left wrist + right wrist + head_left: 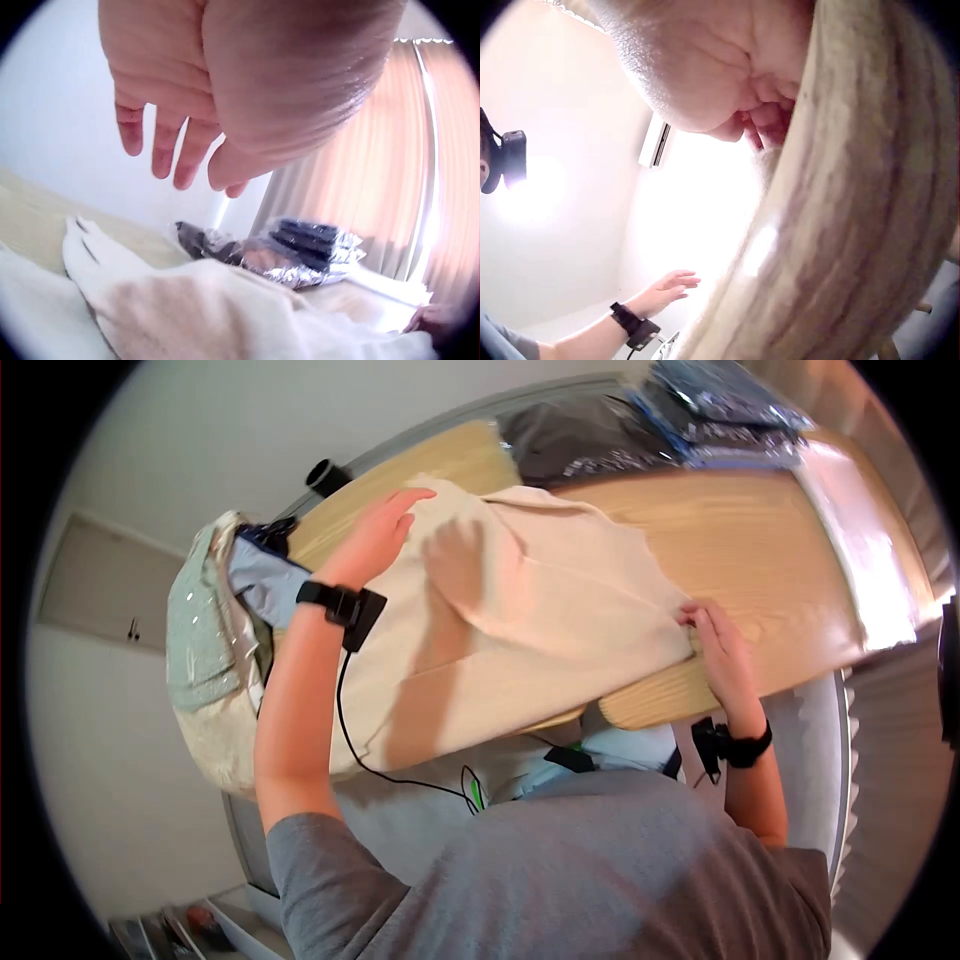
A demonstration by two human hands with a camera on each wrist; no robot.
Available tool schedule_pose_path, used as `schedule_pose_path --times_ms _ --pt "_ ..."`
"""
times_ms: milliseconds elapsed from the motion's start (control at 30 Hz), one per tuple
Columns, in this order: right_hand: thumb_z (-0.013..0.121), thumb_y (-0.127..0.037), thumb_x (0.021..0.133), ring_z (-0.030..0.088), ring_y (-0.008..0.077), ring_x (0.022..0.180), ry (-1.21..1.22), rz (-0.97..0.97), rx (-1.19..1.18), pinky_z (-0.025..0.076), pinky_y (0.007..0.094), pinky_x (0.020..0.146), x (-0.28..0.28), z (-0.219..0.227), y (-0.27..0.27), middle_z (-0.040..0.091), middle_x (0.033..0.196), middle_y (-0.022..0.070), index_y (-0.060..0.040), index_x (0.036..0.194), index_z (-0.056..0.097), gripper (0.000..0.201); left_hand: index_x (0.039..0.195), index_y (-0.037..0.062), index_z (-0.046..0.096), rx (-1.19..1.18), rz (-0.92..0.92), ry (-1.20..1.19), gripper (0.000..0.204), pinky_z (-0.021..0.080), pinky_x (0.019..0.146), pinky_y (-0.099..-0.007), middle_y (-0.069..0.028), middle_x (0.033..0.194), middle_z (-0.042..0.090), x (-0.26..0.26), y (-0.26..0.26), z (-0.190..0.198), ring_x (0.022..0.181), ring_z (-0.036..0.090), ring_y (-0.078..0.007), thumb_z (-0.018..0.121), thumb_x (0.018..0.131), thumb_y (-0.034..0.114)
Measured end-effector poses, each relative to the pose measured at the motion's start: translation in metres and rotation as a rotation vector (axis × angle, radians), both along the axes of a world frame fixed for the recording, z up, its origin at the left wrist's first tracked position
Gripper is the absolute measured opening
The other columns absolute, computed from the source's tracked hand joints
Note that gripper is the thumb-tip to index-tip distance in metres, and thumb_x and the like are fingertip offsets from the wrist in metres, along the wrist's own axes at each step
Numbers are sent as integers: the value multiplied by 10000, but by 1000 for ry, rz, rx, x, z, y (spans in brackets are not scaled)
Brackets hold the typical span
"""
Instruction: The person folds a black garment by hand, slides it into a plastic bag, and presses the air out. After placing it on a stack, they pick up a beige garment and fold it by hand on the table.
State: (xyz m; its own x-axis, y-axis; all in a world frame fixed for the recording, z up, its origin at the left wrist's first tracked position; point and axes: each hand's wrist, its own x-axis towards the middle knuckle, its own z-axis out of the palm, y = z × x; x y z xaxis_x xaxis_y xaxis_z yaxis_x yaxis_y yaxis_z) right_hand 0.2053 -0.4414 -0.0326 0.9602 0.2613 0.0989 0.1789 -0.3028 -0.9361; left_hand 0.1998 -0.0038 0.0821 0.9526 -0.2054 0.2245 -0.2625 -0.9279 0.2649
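A large cream cloth (560, 590) lies spread over the wooden table, with soft creases and one folded-over stretch along its far edge. My left hand (385, 535) is held above its far left part, fingers extended, and throws a shadow onto it. In the left wrist view, air shows between the left hand (225, 90) and the cloth (172, 307). At the cloth's right corner, my right hand (720, 650) pinches the edge between thumb and fingers. The right wrist view shows the right hand's curled fingers (765, 124), partly hidden behind the table edge.
Folded clothes in clear plastic bags (720, 420) are stacked at the back right, beside a dark bagged garment (590, 435). A pile of clothes (205, 630) sits at the left end. A black cylinder (326, 478) stands behind the table (740, 530). A cable (385, 772) hangs from my left wrist.
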Motion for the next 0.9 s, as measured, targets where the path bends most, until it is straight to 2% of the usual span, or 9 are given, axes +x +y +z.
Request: schedule_pose_path --times_ms 67,167,233,333,433,533,733,833,900 --pt "384 -136 984 580 145 907 15 86 10 437 259 848 3 1 -3 618 918 79 21 1056 555 244 1187 105 549 -3 -82 40 390 362 1013 -408 -163 1306 482 44 -2 -34 1227 420 -356 513 815 -6" --pt "410 -142 974 582 151 895 71 71 91 444 267 832 7 -2 -7 619 901 76 13 1008 582 234 1184 125 555 165 -87 -7 415 344 1039 -421 -165 1332 464 76 -6 -65 1256 391 -372 526 793 -11" --pt "539 -156 909 583 207 810 -2 125 -19 460 300 764 8 1 -8 625 854 96 -12 901 607 160 1202 143 551 314 65 83 443 327 1059 -427 -172 1365 435 87 -5 -71 1278 367 -385 552 782 3" --pt "660 -136 804 566 245 782 -170 158 -34 460 318 744 3 6 -4 607 816 94 -26 822 608 123 1224 170 544 435 119 145 478 329 1060 -429 -176 1389 407 95 8 -78 1286 364 -378 547 782 -14" --pt "721 -110 713 552 262 790 -259 178 -119 457 333 730 5 6 -3 589 794 85 -39 815 600 173 1236 206 540 271 90 201 504 330 1059 -428 -173 1408 385 83 -9 -57 1293 356 -376 522 793 -34" --pt "732 -96 678 540 269 806 -305 167 -120 451 344 734 5 4 -1 577 789 86 -40 802 589 197 1232 229 542 251 -1 157 516 337 1055 -425 -172 1417 372 91 1 -64 1298 352 -370 500 798 -47" --pt "729 -88 664 536 283 828 -322 179 -123 447 355 762 4 4 -2 573 799 88 -45 806 582 209 1177 146 567 385 -25 167 410 366 1026 -424 -153 1374 424 111 15 -84 1270 382 -369 520 800 -7" --pt "728 -91 664 536 289 822 -343 161 -113 447 361 758 3 2 -2 567 795 92 -46 808 579 212 1035 96 620 496 96 162 256 423 949 -446 -141 1302 497 108 11 -75 1200 450 -348 588 781 95" --pt "726 -72 666 537 274 829 -334 167 -157 447 345 756 5 -4 -3 574 836 92 -38 837 579 228 1034 87 620 453 168 197 267 428 942 -446 -146 1274 515 104 10 -46 1174 471 -348 605 768 100"
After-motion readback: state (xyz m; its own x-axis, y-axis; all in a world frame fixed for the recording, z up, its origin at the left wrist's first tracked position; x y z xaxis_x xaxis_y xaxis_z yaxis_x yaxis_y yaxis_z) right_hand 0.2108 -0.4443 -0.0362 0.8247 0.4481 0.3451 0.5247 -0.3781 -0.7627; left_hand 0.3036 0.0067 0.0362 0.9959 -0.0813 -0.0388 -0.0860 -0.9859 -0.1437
